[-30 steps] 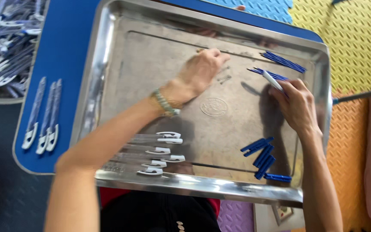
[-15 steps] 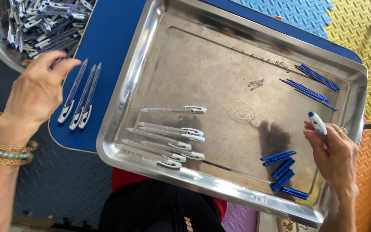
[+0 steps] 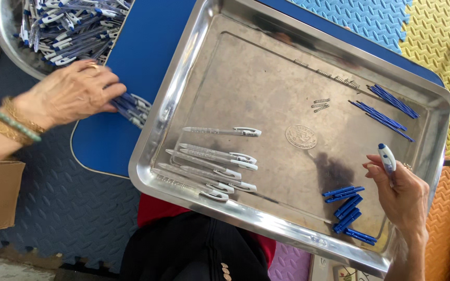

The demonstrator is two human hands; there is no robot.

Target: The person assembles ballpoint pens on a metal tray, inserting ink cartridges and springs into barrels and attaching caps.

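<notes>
Left hand closes its fingers on pens lying on the blue board beside the tray, right hand pinching a pen piece; that loose bunch could slip and scatter.

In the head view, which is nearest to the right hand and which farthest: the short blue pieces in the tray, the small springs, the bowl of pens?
From the right hand:
1. Short blue pieces, beside it in the tray's near right part.
2. Small springs, up the tray near its middle.
3. Bowl of pens, outside the tray at the far left corner.
</notes>
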